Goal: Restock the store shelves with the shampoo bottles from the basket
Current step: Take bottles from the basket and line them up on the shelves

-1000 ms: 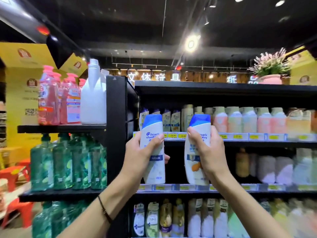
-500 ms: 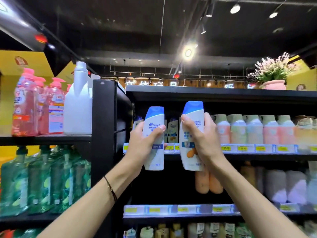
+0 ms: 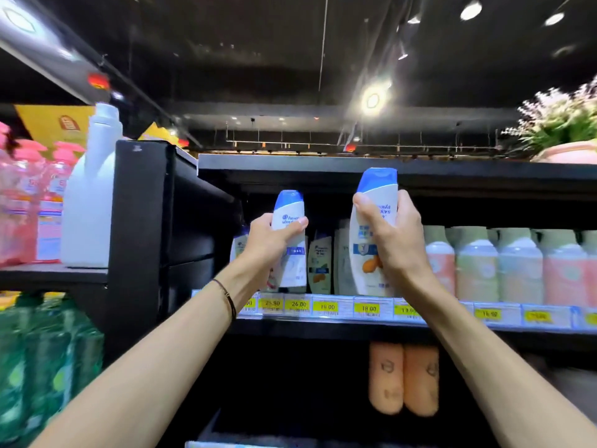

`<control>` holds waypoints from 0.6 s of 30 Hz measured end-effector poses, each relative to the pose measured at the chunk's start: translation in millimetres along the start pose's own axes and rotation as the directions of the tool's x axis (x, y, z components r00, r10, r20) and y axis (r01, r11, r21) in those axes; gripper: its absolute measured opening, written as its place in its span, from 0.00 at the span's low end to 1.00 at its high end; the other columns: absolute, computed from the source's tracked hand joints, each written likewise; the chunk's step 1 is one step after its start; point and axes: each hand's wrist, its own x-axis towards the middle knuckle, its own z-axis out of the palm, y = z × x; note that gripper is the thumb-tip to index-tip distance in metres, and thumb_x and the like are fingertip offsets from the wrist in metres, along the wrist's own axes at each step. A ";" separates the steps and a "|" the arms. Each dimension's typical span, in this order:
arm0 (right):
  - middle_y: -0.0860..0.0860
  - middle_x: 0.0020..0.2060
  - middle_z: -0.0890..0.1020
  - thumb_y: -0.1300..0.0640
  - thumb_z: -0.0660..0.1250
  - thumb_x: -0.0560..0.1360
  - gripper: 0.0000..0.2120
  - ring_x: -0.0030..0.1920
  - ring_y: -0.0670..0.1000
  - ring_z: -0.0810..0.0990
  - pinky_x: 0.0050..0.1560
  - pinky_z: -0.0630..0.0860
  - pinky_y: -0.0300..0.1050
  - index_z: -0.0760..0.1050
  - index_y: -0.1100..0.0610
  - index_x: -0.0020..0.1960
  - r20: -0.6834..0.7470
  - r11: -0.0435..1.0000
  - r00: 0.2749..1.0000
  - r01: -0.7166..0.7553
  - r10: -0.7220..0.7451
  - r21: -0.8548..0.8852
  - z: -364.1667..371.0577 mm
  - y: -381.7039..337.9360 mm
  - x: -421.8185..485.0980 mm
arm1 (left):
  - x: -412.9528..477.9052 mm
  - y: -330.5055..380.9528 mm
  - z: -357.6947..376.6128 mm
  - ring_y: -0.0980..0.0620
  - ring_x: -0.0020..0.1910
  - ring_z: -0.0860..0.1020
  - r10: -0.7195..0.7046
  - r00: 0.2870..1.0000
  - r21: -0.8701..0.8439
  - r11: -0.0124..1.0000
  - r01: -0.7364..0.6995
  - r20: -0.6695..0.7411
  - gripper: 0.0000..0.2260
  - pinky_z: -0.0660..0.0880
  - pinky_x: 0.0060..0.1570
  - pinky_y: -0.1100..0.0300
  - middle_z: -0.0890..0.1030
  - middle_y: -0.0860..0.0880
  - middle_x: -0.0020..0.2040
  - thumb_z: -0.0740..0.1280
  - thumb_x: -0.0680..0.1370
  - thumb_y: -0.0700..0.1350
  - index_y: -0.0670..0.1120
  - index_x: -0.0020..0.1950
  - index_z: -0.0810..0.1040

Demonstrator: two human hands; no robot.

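Note:
My left hand [image 3: 269,242] grips a white shampoo bottle with a blue cap [image 3: 289,215], held upright at the front of the top shelf [image 3: 339,310] near its left end. My right hand [image 3: 392,240] grips a second, larger white shampoo bottle with a blue cap and an orange picture [image 3: 373,221], upright and a little higher, its cap level with the black board above the shelf. Between the two stand more shampoo bottles [image 3: 319,263] on that shelf. The basket is not in view.
Pink and green bottles [image 3: 504,270] fill the shelf to the right. Yellow price tags [image 3: 328,307] line its edge. Two orange bottles [image 3: 403,379] stand one shelf below. A black upright panel [image 3: 139,237] borders the left; beyond it are a white jug [image 3: 90,195], pink bottles and green bottles. A flower pot [image 3: 568,150] sits on top.
Both hands have risen with their bottles from the second shelf up to the top shelf. The left bottle now sits further in, close to the stocked bottles. The view has tilted upward.

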 end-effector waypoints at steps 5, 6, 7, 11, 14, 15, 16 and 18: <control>0.42 0.36 0.80 0.30 0.71 0.70 0.25 0.37 0.56 0.83 0.30 0.80 0.60 0.69 0.50 0.47 0.030 0.996 0.999 0.046 -0.044 -0.076 -4.5 20.5 10.7 | 33.3 -19.2 11.2 0.51 0.37 0.83 -0.117 0.990 0.191 0.976 0.100 0.079 0.17 0.76 0.30 0.63 0.85 0.43 0.46 0.79 0.73 0.47 0.40 0.54 0.79; 0.41 0.36 0.80 0.31 0.70 0.71 0.25 0.37 0.55 0.83 0.31 0.81 0.62 0.68 0.51 0.48 0.036 0.996 0.998 0.051 -0.049 -0.067 -5.2 23.3 11.7 | 36.4 -22.4 13.5 0.52 0.38 0.84 -0.139 0.986 0.220 0.968 0.117 0.088 0.20 0.77 0.30 0.63 0.85 0.42 0.49 0.79 0.73 0.45 0.39 0.59 0.78; 0.41 0.36 0.80 0.31 0.70 0.71 0.25 0.37 0.55 0.83 0.33 0.81 0.62 0.68 0.51 0.48 0.038 0.996 0.998 0.059 -0.057 -0.067 -6.0 25.9 12.8 | 39.6 -27.2 15.7 0.52 0.40 0.84 -0.165 0.981 0.238 0.961 0.138 0.101 0.25 0.77 0.31 0.64 0.85 0.41 0.53 0.79 0.73 0.42 0.36 0.66 0.76; 0.43 0.36 0.79 0.36 0.70 0.74 0.23 0.35 0.54 0.83 0.26 0.79 0.53 0.68 0.53 0.51 0.112 0.998 0.992 0.054 -0.055 0.011 -9.7 32.6 14.8 | 46.2 -42.4 19.6 0.57 0.37 0.83 -0.231 0.962 0.318 0.932 0.177 0.143 0.35 0.78 0.33 0.65 0.86 0.45 0.47 0.78 0.74 0.41 0.33 0.75 0.67; 0.42 0.35 0.78 0.40 0.70 0.77 0.21 0.32 0.48 0.82 0.22 0.77 0.46 0.66 0.54 0.54 0.182 0.996 0.983 0.011 -0.026 0.087 -11.7 37.2 17.6 | 52.8 -50.7 19.8 0.50 0.45 0.83 -0.261 0.953 0.379 0.906 0.187 0.154 0.38 0.80 0.47 0.54 0.85 0.45 0.50 0.80 0.71 0.51 0.37 0.74 0.68; 0.42 0.35 0.78 0.41 0.70 0.78 0.21 0.32 0.47 0.83 0.23 0.77 0.46 0.65 0.55 0.54 0.193 0.996 0.981 0.011 -0.027 0.085 -11.8 38.5 18.4 | 55.7 -53.7 20.0 0.46 0.51 0.81 -0.268 0.952 0.396 0.898 0.191 0.148 0.38 0.79 0.50 0.52 0.84 0.43 0.55 0.80 0.72 0.51 0.40 0.75 0.67; 0.41 0.35 0.78 0.41 0.69 0.78 0.21 0.32 0.46 0.82 0.23 0.77 0.45 0.65 0.54 0.54 0.195 0.997 0.980 0.020 -0.034 0.074 -11.4 40.2 19.0 | 60.3 -57.2 19.8 0.45 0.53 0.80 -0.269 0.954 0.415 0.889 0.194 0.130 0.36 0.78 0.50 0.51 0.82 0.41 0.59 0.78 0.74 0.49 0.42 0.77 0.65; 0.40 0.35 0.78 0.42 0.68 0.79 0.19 0.32 0.43 0.82 0.23 0.77 0.44 0.64 0.53 0.53 0.188 0.997 0.981 0.042 -0.053 0.062 -9.9 44.3 20.4 | 66.6 -63.9 18.1 0.44 0.50 0.77 -0.275 0.958 0.475 0.856 0.204 0.084 0.28 0.74 0.45 0.51 0.80 0.38 0.62 0.72 0.79 0.44 0.45 0.77 0.66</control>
